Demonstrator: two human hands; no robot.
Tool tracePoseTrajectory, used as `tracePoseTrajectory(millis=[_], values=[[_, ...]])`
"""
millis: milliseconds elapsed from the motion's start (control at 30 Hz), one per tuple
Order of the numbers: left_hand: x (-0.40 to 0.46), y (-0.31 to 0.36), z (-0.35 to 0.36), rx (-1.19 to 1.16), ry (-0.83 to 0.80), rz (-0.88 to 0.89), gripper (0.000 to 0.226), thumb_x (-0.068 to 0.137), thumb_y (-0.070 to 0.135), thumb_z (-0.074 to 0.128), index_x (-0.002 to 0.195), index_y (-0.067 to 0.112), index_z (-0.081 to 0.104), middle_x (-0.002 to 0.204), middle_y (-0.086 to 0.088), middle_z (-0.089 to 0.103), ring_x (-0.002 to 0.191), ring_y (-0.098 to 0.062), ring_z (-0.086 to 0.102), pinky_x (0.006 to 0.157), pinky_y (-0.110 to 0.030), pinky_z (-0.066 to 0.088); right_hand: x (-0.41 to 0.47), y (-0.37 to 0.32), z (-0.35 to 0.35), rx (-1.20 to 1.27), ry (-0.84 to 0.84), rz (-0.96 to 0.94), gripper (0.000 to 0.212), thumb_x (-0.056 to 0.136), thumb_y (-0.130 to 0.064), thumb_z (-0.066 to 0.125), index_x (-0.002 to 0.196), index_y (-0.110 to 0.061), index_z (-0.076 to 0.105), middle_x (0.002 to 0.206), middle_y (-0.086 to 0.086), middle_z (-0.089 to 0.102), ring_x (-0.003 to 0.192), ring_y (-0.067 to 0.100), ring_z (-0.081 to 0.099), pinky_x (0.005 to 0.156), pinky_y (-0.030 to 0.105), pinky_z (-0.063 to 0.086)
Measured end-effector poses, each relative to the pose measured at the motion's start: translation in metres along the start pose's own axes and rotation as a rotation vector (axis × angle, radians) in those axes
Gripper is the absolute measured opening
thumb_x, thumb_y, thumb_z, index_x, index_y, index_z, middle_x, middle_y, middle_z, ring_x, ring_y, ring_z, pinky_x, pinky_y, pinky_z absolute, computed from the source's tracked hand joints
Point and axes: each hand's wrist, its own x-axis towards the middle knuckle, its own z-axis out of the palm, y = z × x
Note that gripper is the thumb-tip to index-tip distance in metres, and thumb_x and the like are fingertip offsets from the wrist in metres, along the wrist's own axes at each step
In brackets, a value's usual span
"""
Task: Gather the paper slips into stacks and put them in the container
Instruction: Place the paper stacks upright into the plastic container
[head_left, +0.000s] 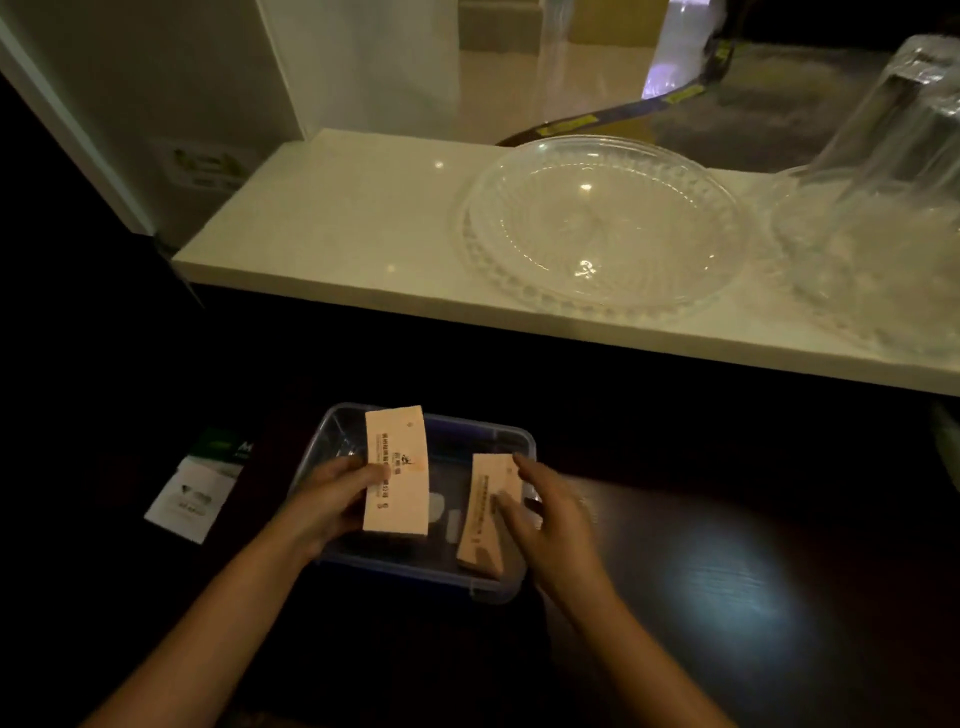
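A clear plastic container (511, 436) with a bluish rim sits on the dark table in front of me. My left hand (332, 499) grips a stack of pale pink paper slips (397, 457) with printed text, held upright over the container's left half. A second stack of slips (485, 525) leans tilted inside the container at its right side. My right hand (540, 514) touches that second stack with its fingers spread; whether it grips the stack is unclear.
A white and green leaflet (189, 493) lies on the dark table left of the container. Behind, a pale stone counter (332, 218) carries a large clear glass plate (602, 223) and, at the far right, an upturned glass vessel (883, 156) on another glass dish.
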Motion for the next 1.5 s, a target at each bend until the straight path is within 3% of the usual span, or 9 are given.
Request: tracePoseTrajectory(millis=[67, 167, 267, 400, 633, 767, 933, 1300, 1500], values=[[0.017, -0.005, -0.005, 0.052, -0.032, -0.055, 0.012, 0.082, 0.011, 0.06, 0.093, 0.017, 0.06, 0.094, -0.009, 0.068, 0.094, -0.027, 0.062, 0.074, -0.04, 0.052, -0.001, -0.012, 0.017, 0.02, -0.053, 0.015, 0.033, 0.091, -0.016, 0.054, 0.116, -0.038, 0.055, 0.104, -0.027, 0.062, 0.096, -0.006, 0.056, 0.083, 0.005, 0.04], [0.036, -0.016, -0.004, 0.123, -0.091, -0.13, 0.024, 0.08, 0.013, 0.063, 0.103, 0.016, 0.059, 0.1, -0.009, 0.068, 0.097, -0.026, 0.061, 0.077, -0.039, 0.051, -0.002, -0.01, 0.04, -0.285, -0.243, 0.008, 0.06, 0.088, -0.031, 0.056, 0.141, -0.021, 0.029, 0.147, 0.001, 0.04, 0.137, 0.014, 0.031, 0.115, 0.032, 0.018], [0.045, -0.023, 0.002, 0.154, -0.122, -0.2, 0.025, 0.078, 0.015, 0.065, 0.103, 0.017, 0.059, 0.096, -0.005, 0.069, 0.096, -0.023, 0.062, 0.083, -0.041, 0.05, -0.001, 0.008, 0.047, -0.804, -0.293, -0.145, 0.077, 0.091, -0.035, 0.048, 0.145, -0.02, -0.005, 0.158, 0.006, -0.004, 0.138, 0.02, -0.02, 0.103, 0.046, -0.027], [0.05, -0.027, 0.008, 0.18, -0.157, -0.27, 0.024, 0.078, 0.014, 0.065, 0.101, 0.016, 0.058, 0.099, -0.007, 0.068, 0.099, -0.023, 0.06, 0.092, -0.045, 0.047, 0.006, 0.017, 0.045, -0.936, -0.335, -0.098, 0.062, 0.094, -0.05, 0.018, 0.144, -0.021, -0.004, 0.155, 0.0, -0.01, 0.135, 0.019, -0.026, 0.092, 0.051, -0.042], [0.051, -0.025, 0.015, 0.19, -0.206, -0.28, 0.021, 0.081, 0.012, 0.062, 0.102, 0.015, 0.059, 0.097, -0.004, 0.067, 0.1, -0.022, 0.06, 0.082, -0.039, 0.05, 0.01, 0.023, 0.041, -0.971, -0.414, -0.051, 0.07, 0.088, -0.064, 0.007, 0.144, -0.023, -0.004, 0.153, -0.003, -0.011, 0.134, 0.015, -0.024, 0.095, 0.048, -0.041], [0.048, -0.029, 0.024, 0.233, -0.203, -0.223, 0.014, 0.084, 0.011, 0.059, 0.095, 0.018, 0.06, 0.105, -0.006, 0.066, 0.093, -0.019, 0.06, 0.08, -0.036, 0.05, 0.011, 0.021, 0.039, -0.958, -0.446, -0.034, 0.068, 0.09, -0.06, 0.01, 0.144, -0.022, -0.005, 0.156, -0.002, -0.009, 0.132, 0.014, -0.024, 0.105, 0.051, -0.021], [0.043, -0.032, 0.036, 0.461, -0.113, -0.055, 0.033, 0.085, 0.009, 0.056, 0.119, 0.012, 0.056, 0.12, -0.011, 0.063, 0.105, -0.023, 0.06, 0.08, -0.031, 0.047, 0.009, 0.019, 0.039, -0.916, -0.456, -0.02, 0.064, 0.093, -0.054, 0.015, 0.144, -0.021, -0.005, 0.157, -0.002, -0.008, 0.132, 0.012, -0.024, 0.113, 0.049, -0.01], [0.043, -0.033, 0.043, 0.488, -0.123, -0.042, 0.034, 0.087, 0.011, 0.053, 0.121, 0.012, 0.054, 0.124, -0.011, 0.061, 0.109, -0.024, 0.059, 0.072, -0.026, 0.045, 0.01, 0.02, 0.036, -0.884, -0.475, 0.002, 0.062, 0.095, -0.049, 0.018, 0.145, -0.02, -0.005, 0.157, -0.001, -0.007, 0.141, 0.016, -0.015, 0.114, 0.051, -0.005], [0.035, -0.025, 0.036, 0.432, -0.159, -0.033, 0.033, 0.089, 0.017, 0.051, 0.121, 0.017, 0.052, 0.121, -0.006, 0.061, 0.085, -0.007, 0.056, 0.067, -0.022, 0.044, 0.008, 0.017, 0.036, -0.876, -0.472, 0.009, 0.062, 0.095, -0.048, 0.022, 0.145, -0.02, -0.002, 0.158, 0.002, -0.005, 0.144, 0.019, -0.011, 0.114, 0.053, -0.002]])
